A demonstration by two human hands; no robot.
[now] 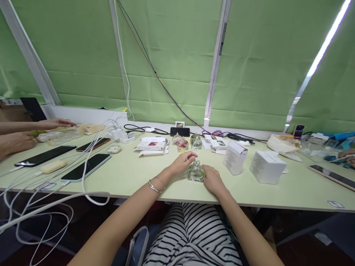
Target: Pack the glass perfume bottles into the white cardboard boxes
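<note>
A clear glass perfume bottle [196, 173] with a rounded body and a glass stopper stands upright on the table in front of me. My right hand [214, 180] rests on the table with its fingers curled against the bottle's right side. To the upper left of the bottle is my left hand [182, 163], fingers loosely bent and their tips near the stopper; nothing shows in them. Just beyond stand red-tinted bottles [182, 143] and another glass bottle with green in it [195, 141].
White boxes [235, 158] stand at the right; flattened white cartons [152, 146] lie left of centre. Phones [86, 168] and tangled white cables [95, 142] spread over the left side. Another person's hands [20, 144] are at the far left, and a white bag [284, 146] sits right.
</note>
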